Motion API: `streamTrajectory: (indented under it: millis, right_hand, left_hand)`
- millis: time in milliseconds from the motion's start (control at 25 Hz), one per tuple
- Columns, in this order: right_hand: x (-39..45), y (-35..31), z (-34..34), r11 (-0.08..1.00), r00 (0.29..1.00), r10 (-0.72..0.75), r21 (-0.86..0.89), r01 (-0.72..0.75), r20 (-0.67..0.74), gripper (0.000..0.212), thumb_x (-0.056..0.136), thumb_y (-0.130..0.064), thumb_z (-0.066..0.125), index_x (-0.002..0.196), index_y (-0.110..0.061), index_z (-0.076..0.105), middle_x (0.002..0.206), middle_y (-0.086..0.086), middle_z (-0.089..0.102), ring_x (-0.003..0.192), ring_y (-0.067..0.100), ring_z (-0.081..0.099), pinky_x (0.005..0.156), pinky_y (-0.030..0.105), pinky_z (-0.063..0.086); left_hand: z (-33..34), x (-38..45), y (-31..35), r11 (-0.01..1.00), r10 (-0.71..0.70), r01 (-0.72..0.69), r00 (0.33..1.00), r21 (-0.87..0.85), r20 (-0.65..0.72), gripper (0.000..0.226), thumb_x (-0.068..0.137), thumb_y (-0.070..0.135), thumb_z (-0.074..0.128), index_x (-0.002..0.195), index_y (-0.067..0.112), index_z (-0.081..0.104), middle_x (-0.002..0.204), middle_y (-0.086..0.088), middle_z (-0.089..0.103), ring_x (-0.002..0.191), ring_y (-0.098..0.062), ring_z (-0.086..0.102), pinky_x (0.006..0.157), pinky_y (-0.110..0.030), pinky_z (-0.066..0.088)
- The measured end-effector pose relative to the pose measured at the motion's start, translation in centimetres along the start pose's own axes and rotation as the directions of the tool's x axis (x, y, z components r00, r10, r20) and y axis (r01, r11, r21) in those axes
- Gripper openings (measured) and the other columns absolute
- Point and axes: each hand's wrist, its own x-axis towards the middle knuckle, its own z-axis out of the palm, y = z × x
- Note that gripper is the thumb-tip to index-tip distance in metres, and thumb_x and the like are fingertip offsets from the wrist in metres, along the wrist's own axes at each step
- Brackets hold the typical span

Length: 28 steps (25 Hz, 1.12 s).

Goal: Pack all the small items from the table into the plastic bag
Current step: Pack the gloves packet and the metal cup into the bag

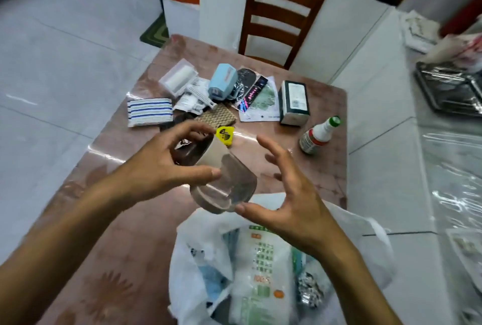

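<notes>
- Head view: left hand [159, 165] has its grip wrapped round a clear jar [219, 176] (tan lid end), tilted above the plastic bag [206, 246].
- Right hand [289, 194] fingers spread, thumb touching the jar's base.
- Other items lie further back on the table [130, 233].

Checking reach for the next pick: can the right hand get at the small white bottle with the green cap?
Probably yes: the right hand is open, and bare tabletop lies between it and the white green-capped bottle.
</notes>
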Motion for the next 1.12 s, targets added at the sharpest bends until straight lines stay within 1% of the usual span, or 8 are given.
streamTrajectory:
  millis: [240,360,480,640,760,840,960,1120]
  right_hand:
    - [-7.7,6.0,-3.7,0.869,0.965,0.254,0.420,-0.260,0.072,0.082,0.063,-0.031,0.089,0.129,-0.050,0.044,0.122,-0.013,0.064,0.111,0.009,0.063,0.093,0.036,0.055]
    - [-10.3,9.0,-3.3,0.820,0.765,0.568,0.284,-0.496,-0.304,0.076,0.064,-0.046,0.083,0.129,-0.037,0.045,0.124,-0.008,0.061,0.110,0.014,0.058,0.091,0.035,0.050]
    - [-11.8,10.5,-2.6,0.783,0.805,0.511,-0.224,-0.581,-0.301,0.080,0.069,-0.052,0.073,0.136,-0.033,0.033,0.130,-0.004,0.055,0.113,0.019,0.055,0.091,0.036,0.050]
    - [-13.1,9.8,-2.7,0.829,0.901,0.419,-0.356,-0.431,-0.114,0.063,0.081,-0.041,0.063,0.137,-0.034,0.036,0.132,-0.002,0.058,0.114,0.024,0.056,0.096,0.044,0.049]
    - [-14.1,9.2,-5.7,0.861,0.931,0.028,-0.464,-0.207,-0.363,0.057,0.080,-0.015,0.066,0.134,-0.023,0.052,0.135,0.002,0.058,0.121,0.021,0.052,0.099,0.041,0.048]
    - [-13.4,10.8,-8.2,0.701,0.863,0.047,-0.599,-0.387,-0.503,0.071,0.078,-0.026,0.068,0.143,-0.021,0.040,0.149,0.009,0.042,0.135,0.031,0.037,0.104,0.049,0.037]
    - [-10.8,12.4,-9.7,0.685,0.700,0.666,-0.159,-0.711,-0.259,0.049,0.080,-0.030,0.068,0.124,-0.013,0.057,0.121,0.015,0.066,0.107,0.031,0.062,0.093,0.049,0.050]
    - [-10.2,10.9,-10.1,0.766,0.767,0.619,0.343,-0.543,-0.169,0.026,0.093,-0.026,0.057,0.075,-0.014,0.070,0.046,-0.003,0.048,0.044,0.017,0.043,0.047,0.033,0.039]
  left_hand:
    - [11.1,-0.3,3.9,0.942,0.064,0.004,0.979,-0.336,0.191,0.033,0.081,0.034,0.067,0.113,0.024,0.064,0.116,0.002,0.069,0.099,-0.021,0.069,0.080,-0.035,0.058]
    - [16.0,0.7,1.4,0.980,0.153,-0.151,0.988,0.127,-0.003,0.012,0.085,0.029,0.065,0.092,0.019,0.066,0.098,0.001,0.069,0.092,-0.021,0.065,0.081,-0.033,0.052]
    - [20.7,0.7,0.7,0.877,0.250,-0.297,0.953,0.378,0.169,0.023,0.082,0.026,0.065,0.104,0.022,0.064,0.105,0.005,0.063,0.099,-0.017,0.059,0.080,-0.024,0.046]
    - [23.7,-1.0,0.1,0.844,0.121,-0.322,0.894,0.428,0.432,0.067,0.071,0.045,0.064,0.134,0.031,0.045,0.142,0.003,0.044,0.124,-0.018,0.042,0.101,-0.032,0.040]
    - [24.3,-1.7,-0.9,0.773,0.070,-0.340,0.885,0.536,0.460,0.074,0.073,0.058,0.067,0.137,0.032,0.042,0.159,0.003,0.021,0.139,-0.019,0.025,0.112,-0.035,0.029]
    - [25.7,-1.5,-1.3,0.718,0.076,-0.339,0.907,0.608,0.415,0.083,0.070,0.065,0.066,0.139,0.030,0.036,0.159,0.000,0.020,0.141,-0.022,0.023,0.115,-0.039,0.027]
    - [28.9,-0.3,-1.0,0.720,0.057,-0.262,0.946,0.643,0.320,0.094,0.063,0.069,0.068,0.139,0.032,0.027,0.150,-0.002,0.030,0.133,-0.024,0.033,0.108,-0.047,0.035]
    - [30.3,0.7,-0.4,0.707,0.042,-0.208,0.966,0.676,0.254,0.085,0.062,0.062,0.069,0.133,0.031,0.034,0.144,-0.005,0.029,0.123,-0.029,0.038,0.099,-0.044,0.042]
